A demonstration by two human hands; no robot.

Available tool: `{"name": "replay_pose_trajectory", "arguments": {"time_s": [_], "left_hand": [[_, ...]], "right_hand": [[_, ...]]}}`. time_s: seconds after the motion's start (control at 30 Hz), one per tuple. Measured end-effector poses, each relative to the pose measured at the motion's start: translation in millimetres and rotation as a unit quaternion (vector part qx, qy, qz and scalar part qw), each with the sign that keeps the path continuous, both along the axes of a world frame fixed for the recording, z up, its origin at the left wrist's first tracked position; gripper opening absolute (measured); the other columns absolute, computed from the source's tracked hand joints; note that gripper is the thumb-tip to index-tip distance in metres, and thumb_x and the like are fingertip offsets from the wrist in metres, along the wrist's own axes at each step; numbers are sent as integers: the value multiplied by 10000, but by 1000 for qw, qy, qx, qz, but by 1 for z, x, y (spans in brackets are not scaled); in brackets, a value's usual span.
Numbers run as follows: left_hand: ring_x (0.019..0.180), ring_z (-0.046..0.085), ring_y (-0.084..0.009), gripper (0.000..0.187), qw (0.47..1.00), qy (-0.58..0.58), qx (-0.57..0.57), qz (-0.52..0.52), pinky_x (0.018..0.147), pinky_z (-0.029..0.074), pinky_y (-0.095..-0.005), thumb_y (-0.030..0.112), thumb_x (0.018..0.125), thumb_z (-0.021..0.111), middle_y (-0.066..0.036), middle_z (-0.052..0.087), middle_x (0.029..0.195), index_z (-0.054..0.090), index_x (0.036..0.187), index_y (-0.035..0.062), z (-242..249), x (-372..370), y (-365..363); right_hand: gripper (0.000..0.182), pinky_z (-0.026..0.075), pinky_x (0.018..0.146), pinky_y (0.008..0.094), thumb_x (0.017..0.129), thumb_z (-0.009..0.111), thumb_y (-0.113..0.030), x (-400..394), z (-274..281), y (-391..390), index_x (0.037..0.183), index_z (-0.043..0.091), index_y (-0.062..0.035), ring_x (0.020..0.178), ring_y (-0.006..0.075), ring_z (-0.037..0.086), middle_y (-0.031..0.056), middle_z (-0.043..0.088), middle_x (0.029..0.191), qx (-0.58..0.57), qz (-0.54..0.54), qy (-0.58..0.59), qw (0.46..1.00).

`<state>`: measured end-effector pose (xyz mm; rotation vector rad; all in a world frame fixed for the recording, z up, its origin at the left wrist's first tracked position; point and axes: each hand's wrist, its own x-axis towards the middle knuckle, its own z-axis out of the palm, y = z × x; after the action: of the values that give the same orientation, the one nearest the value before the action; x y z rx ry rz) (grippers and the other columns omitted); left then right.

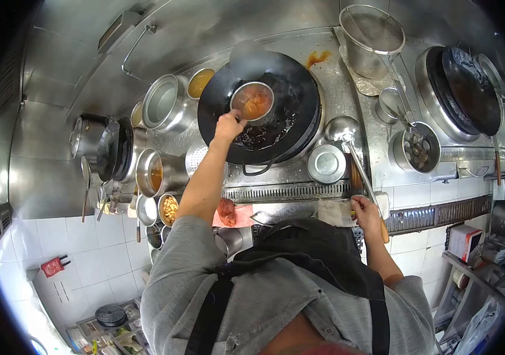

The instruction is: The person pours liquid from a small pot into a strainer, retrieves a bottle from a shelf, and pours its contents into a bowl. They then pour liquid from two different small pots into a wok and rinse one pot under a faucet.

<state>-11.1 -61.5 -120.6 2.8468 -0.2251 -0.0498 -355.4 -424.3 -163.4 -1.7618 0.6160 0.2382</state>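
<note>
My left hand [228,126] grips the rim of a small metal bowl [235,97] held over the black wok [217,89]. Orange-red liquid with pieces in it [257,105] fills part of the bowl. The wok's inside looks dark and wet, with shiny patches. Down by the stove's front edge, my right hand [367,214] has its fingers curled beside a pale folded cloth [335,213]; I cannot tell what is between them. Right past that hand runs the handle of a ladle [342,128]. Dark brown bristles [356,177] show just above the fingers.
Left of the wok stand metal pots [166,103], a perforated pan [196,157] and a bowl of yellowish pieces [169,208]. Red meat [226,213] lies in front. A lidded tin [327,164] sits right of the wok. Farther right are a strainer [373,29] and another wok [471,89].
</note>
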Motion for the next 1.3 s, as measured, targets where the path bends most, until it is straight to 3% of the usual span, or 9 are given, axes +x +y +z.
{"name": "replay_pose_trajectory", "arguments": {"time_s": [0.33,0.5,0.63,0.73,0.83,0.97,1.03,1.17,1.3], "left_hand": [[889,643,-384,362,997,-39,59,28,795,524,-456,321,795,696,-240,643,927,567,1040,88,-25,-20,-30],[996,523,-264,223,973,-191,126,24,833,466,-408,314,804,668,-69,567,946,676,873,102,-5,-28,-41],[917,590,-279,194,967,-245,45,-56,813,474,-413,301,804,662,-72,644,889,713,833,116,1,-10,-30],[842,652,-332,238,962,-103,-201,153,759,500,-403,282,839,631,-182,672,878,708,812,58,7,-2,-15],[819,651,-268,225,801,0,-528,284,777,491,-390,218,848,667,-129,690,873,681,853,-7,-3,-6,8],[833,626,-234,186,672,19,-659,336,792,491,-397,168,862,665,-88,657,868,652,873,-17,4,-27,30],[848,619,-230,142,532,66,-795,283,804,500,-406,149,873,654,-86,644,883,636,891,10,8,-41,44],[1037,593,-276,260,424,63,-872,237,958,453,-433,156,931,563,-136,617,1125,571,1112,-30,16,-56,73],[1148,540,-290,335,390,20,-898,203,1043,384,-446,222,964,502,-154,578,1229,519,1200,-14,32,-85,117]], "right_hand": [[266,422,454,245,898,603,-166,23,18,0,1066,634,38,524,93,552,65,646,733,-48,23,-57,997],[286,416,455,240,895,610,-194,14,20,3,1067,636,33,538,99,565,58,634,725,-10,24,-36,999],[307,409,429,244,894,605,-211,4,18,11,1079,628,32,511,111,561,63,629,732,-5,27,8,1000],[276,421,426,248,884,608,-190,1,18,16,1058,642,22,509,113,588,80,645,724,-24,42,-13,999],[274,425,424,248,883,610,-190,2,20,24,1052,644,23,502,114,585,82,644,722,-4,46,-19,999],[267,428,420,248,884,611,-196,10,22,31,1039,652,18,504,114,589,78,642,716,-8,77,-13,997],[270,408,411,239,891,610,-191,16,18,33,1054,640,22,507,108,576,68,630,725,-7,96,-10,995],[283,389,404,231,903,598,-191,34,25,40,1077,624,30,508,100,558,55,617,731,-21,129,-3,991],[317,387,407,228,911,582,-217,50,29,49,1100,618,35,516,99,552,54,625,730,-27,151,-5,988]]}}
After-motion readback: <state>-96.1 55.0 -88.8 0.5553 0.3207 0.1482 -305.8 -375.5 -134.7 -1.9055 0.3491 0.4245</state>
